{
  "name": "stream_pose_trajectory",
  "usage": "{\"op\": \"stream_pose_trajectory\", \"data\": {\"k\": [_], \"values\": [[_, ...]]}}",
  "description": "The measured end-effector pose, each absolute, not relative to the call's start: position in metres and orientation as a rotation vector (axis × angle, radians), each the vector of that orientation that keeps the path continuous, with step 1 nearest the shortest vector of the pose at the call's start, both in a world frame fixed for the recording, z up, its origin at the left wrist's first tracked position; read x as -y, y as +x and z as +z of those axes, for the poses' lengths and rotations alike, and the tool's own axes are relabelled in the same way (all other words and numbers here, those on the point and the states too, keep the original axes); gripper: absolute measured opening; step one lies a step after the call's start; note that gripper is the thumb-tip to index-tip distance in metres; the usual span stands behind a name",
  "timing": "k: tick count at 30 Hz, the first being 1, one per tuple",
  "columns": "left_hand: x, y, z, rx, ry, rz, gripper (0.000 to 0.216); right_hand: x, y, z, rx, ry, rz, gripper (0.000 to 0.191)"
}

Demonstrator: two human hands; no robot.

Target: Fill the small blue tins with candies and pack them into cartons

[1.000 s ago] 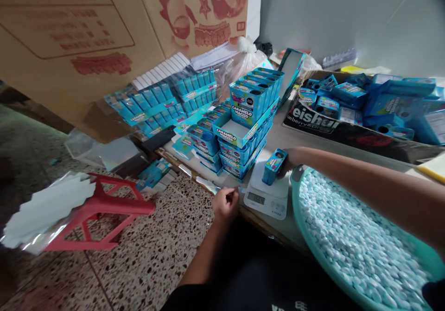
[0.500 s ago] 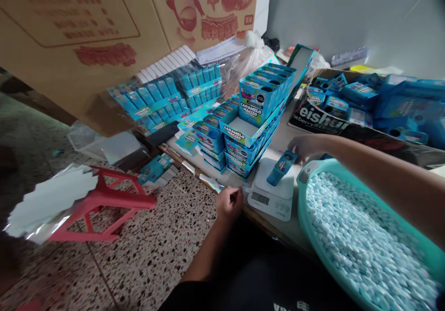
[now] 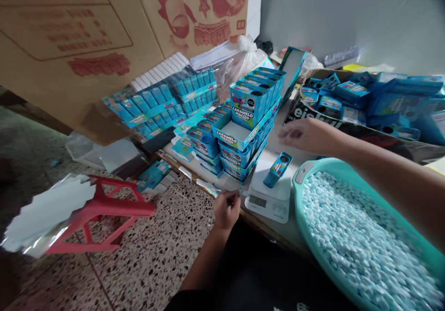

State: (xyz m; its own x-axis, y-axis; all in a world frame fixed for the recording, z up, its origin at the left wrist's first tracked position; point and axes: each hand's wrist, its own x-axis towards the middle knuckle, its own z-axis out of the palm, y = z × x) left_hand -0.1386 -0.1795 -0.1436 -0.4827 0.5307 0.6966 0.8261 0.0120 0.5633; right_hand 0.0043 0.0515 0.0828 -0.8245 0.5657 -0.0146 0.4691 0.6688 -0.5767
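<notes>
A small blue candy box lies slanted on the white kitchen scale, whose display is lit. My right hand hovers past the scale, apart from the box, its fingers loosely stretched out, slightly blurred and holding nothing visible. Curled closed by the table edge is my left hand, just left of the scale; whether anything is inside its fingers is hidden. Left of the scale rises a stack of filled display trays. On top, a partly filled tray has blue boxes standing in its far part and bare space in front.
A turquoise tub of wrapped candies stands at right. Behind it, a dark carton holds many blue boxes. Wrapped packs lie at left before a large cardboard box. A red stool stands on the floor.
My right hand has let go of the blue candy box on the scale and moved up and away from it. My left hand stays closed at the table edge.
</notes>
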Motion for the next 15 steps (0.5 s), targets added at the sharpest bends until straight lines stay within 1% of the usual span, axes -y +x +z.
{"op": "stream_pose_trajectory", "data": {"k": [2,4,5,6,9,12,15], "values": [[0.181,-0.136,-0.129,1.955,-1.542,-1.449,0.011,-0.044,0.011,0.095,2.304,-0.791,1.250,0.049],[0.181,-0.129,-0.105,1.866,-1.729,-1.443,0.005,-0.029,0.018,0.108,1.898,-0.662,1.602,0.061],[0.180,-0.125,-0.089,1.805,-1.805,-1.442,0.009,-0.019,0.021,0.112,1.755,-0.601,1.723,0.063],[0.178,-0.119,-0.070,1.741,-1.851,-1.445,0.018,-0.009,0.024,0.115,1.637,-0.540,1.834,0.064],[0.166,-0.097,-0.008,1.546,-1.916,-1.411,0.051,0.022,0.030,0.112,1.342,-0.393,2.158,0.066],[0.144,-0.067,0.038,1.542,-2.032,-1.343,0.068,0.039,0.038,0.106,1.204,-0.368,2.313,0.069],[0.120,-0.032,0.051,1.611,-2.121,-1.300,0.067,0.038,0.052,0.104,1.232,-0.432,2.214,0.072]]}}
